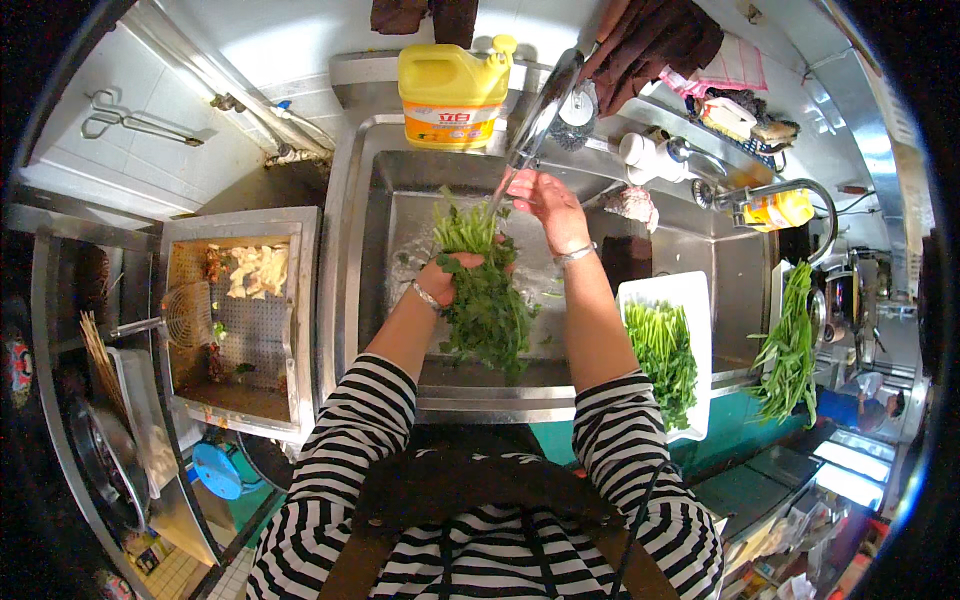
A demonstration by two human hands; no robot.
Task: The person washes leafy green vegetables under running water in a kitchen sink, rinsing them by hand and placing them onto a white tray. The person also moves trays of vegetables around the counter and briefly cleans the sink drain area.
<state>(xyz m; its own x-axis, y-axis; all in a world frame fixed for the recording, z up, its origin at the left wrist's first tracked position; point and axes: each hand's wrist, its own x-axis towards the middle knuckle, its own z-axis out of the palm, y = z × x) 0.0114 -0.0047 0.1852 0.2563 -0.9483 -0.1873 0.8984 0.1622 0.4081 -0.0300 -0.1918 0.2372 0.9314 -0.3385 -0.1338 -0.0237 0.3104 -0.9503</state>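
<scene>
My left hand (448, 279) grips a bunch of leafy green herbs (491, 315), which look like cilantro. Its pale cut stems point away from me, under the metal faucet (546, 105), and the leaves hang toward my body. Water runs from the spout onto the stem ends. Just right of the stream is my right hand (551, 199), raised beside the spout with fingers loosely spread and nothing in them. Both hands are over the stainless steel sink basin (480, 161), whose floor holds water and loose leaf bits.
A yellow Liby detergent jug (454, 97) stands behind the basin. To the right, a white tray (701, 330) holds more herbs; long green stalks (791, 345) lie farther right. On the left are a perforated metal bin (307, 337) with food scraps and a wire skimmer (187, 315).
</scene>
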